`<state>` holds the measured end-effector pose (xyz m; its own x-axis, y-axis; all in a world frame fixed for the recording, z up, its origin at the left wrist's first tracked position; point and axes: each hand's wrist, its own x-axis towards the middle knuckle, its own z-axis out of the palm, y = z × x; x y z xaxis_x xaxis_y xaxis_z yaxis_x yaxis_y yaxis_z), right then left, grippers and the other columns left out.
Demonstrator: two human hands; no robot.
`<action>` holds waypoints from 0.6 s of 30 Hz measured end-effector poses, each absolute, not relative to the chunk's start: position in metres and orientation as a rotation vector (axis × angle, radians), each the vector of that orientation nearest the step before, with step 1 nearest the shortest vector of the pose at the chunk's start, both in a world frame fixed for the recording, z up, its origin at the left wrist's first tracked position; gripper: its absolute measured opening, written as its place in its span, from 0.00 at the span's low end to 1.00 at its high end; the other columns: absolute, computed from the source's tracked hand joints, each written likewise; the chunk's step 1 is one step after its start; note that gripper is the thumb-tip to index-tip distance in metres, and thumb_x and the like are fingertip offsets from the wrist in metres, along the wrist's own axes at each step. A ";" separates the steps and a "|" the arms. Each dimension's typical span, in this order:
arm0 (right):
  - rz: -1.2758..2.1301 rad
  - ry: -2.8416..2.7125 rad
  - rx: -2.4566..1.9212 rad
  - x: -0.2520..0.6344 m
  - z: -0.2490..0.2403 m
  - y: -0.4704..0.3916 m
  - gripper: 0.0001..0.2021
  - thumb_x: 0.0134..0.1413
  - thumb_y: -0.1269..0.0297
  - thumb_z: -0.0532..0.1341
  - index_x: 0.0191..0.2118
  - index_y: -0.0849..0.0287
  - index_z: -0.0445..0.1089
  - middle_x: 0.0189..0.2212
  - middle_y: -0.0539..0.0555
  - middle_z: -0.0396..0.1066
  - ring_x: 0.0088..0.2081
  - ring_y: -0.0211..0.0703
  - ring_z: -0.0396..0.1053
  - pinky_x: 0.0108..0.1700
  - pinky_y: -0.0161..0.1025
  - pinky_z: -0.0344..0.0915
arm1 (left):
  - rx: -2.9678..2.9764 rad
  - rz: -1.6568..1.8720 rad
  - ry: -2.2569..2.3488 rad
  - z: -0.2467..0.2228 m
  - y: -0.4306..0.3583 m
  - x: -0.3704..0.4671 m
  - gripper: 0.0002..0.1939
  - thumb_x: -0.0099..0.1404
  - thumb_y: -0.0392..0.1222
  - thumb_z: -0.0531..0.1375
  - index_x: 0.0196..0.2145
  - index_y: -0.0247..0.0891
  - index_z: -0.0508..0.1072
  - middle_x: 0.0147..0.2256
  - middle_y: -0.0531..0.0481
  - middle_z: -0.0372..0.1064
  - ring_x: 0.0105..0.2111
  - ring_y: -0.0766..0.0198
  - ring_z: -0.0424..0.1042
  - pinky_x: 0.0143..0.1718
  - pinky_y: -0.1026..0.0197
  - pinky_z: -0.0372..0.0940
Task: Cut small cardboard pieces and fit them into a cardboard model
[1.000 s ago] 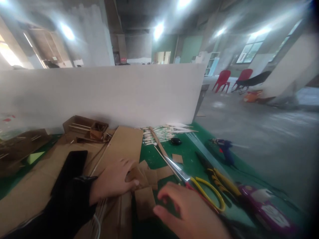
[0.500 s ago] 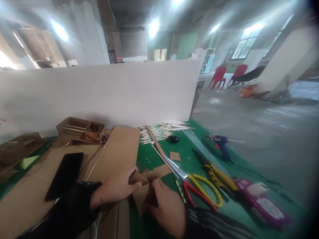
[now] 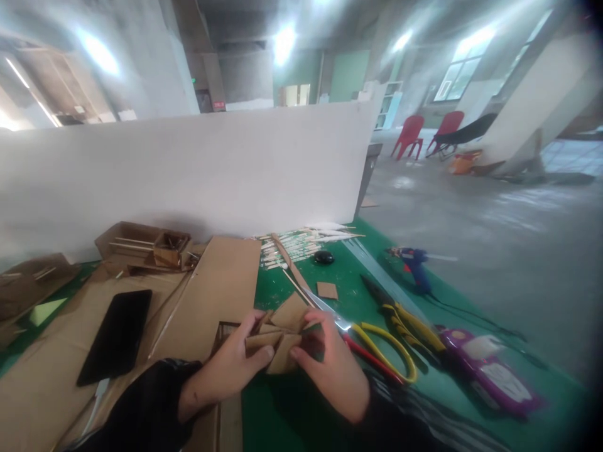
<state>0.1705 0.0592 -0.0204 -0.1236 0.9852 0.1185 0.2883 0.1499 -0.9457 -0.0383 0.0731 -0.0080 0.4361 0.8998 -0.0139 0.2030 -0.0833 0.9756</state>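
Observation:
Between my hands is a small folded cardboard piece (image 3: 282,351) with several flaps splayed upward. My left hand (image 3: 235,361) grips its left side, thumb in front and fingers behind. On the right side, my right hand (image 3: 332,364) pinches a flap between thumb and fingers. Just beyond my right hand lie scissors (image 3: 381,351) with red and yellow handles, their blades pointing away. A small cardboard square (image 3: 326,290) rests on the green table behind the held piece.
Large cardboard sheets (image 3: 221,270) and a black phone (image 3: 115,336) with a cable lie left. Cardboard boxes (image 3: 134,245) and cotton-tipped sticks (image 3: 301,248) line the white partition (image 3: 198,169). Pliers (image 3: 409,329), a purple package (image 3: 490,370) and a glue gun (image 3: 414,270) are right.
Both hands have lifted the cardboard piece slightly, and its flaps now spread open upward. My right hand has moved up and to the right. The view has shifted a little.

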 end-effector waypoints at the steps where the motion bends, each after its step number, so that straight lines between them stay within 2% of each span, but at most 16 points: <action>1: 1.059 -1.522 -1.249 0.172 -0.022 0.059 0.28 0.52 0.70 0.61 0.56 0.52 0.50 0.51 0.58 0.65 0.43 0.47 0.73 0.44 0.46 0.73 | 1.523 0.782 0.961 -0.009 0.072 -0.038 0.20 0.67 0.43 0.58 0.55 0.43 0.59 0.55 0.45 0.64 0.54 0.56 0.66 0.58 0.53 0.57; 3: 1.017 -1.535 -1.222 0.174 -0.026 0.060 0.38 0.51 0.70 0.62 0.63 0.50 0.41 0.57 0.60 0.60 0.47 0.48 0.71 0.48 0.48 0.71 | 1.425 0.763 0.887 -0.011 0.069 -0.037 0.22 0.67 0.48 0.58 0.55 0.43 0.58 0.57 0.43 0.62 0.55 0.54 0.65 0.57 0.51 0.58; 4: 0.973 -1.598 -1.211 0.176 -0.026 0.059 0.39 0.51 0.70 0.62 0.64 0.50 0.41 0.59 0.59 0.58 0.51 0.49 0.69 0.51 0.50 0.69 | 1.394 0.740 0.855 -0.011 0.068 -0.036 0.24 0.66 0.49 0.59 0.56 0.43 0.57 0.57 0.43 0.61 0.56 0.54 0.65 0.57 0.50 0.59; 7: 0.853 -1.881 -1.153 0.178 -0.026 0.058 0.32 0.51 0.74 0.59 0.61 0.51 0.53 0.57 0.57 0.62 0.57 0.51 0.63 0.57 0.51 0.63 | 1.397 0.677 0.809 -0.013 0.063 -0.032 0.27 0.63 0.47 0.63 0.54 0.43 0.57 0.56 0.42 0.63 0.55 0.53 0.65 0.56 0.50 0.60; 9: 0.801 -2.035 -1.076 0.177 -0.023 0.056 0.28 0.49 0.77 0.57 0.57 0.52 0.60 0.54 0.56 0.65 0.56 0.49 0.63 0.58 0.49 0.63 | 1.467 0.666 0.839 -0.016 0.061 -0.029 0.26 0.60 0.43 0.65 0.52 0.42 0.59 0.52 0.43 0.67 0.53 0.54 0.68 0.54 0.51 0.62; 12: 0.746 -2.139 -1.040 0.175 -0.022 0.052 0.26 0.47 0.79 0.57 0.53 0.51 0.65 0.52 0.55 0.65 0.54 0.48 0.64 0.56 0.46 0.63 | 1.558 0.701 0.917 -0.021 0.059 -0.026 0.28 0.56 0.39 0.67 0.51 0.41 0.59 0.50 0.43 0.68 0.50 0.54 0.70 0.52 0.51 0.65; 16: 0.748 -2.026 -1.179 0.175 -0.028 0.050 0.36 0.44 0.74 0.61 0.61 0.53 0.54 0.56 0.58 0.61 0.58 0.53 0.59 0.59 0.52 0.59 | 1.633 0.672 0.981 -0.024 0.060 -0.025 0.38 0.53 0.38 0.69 0.56 0.42 0.53 0.55 0.41 0.63 0.54 0.53 0.66 0.54 0.51 0.63; 18: 0.794 -1.979 -1.217 0.175 -0.031 0.050 0.39 0.42 0.74 0.62 0.62 0.55 0.50 0.57 0.59 0.59 0.59 0.54 0.58 0.60 0.54 0.58 | 1.673 0.612 1.025 -0.024 0.060 -0.025 0.37 0.53 0.38 0.68 0.56 0.42 0.53 0.54 0.43 0.64 0.53 0.53 0.66 0.53 0.51 0.63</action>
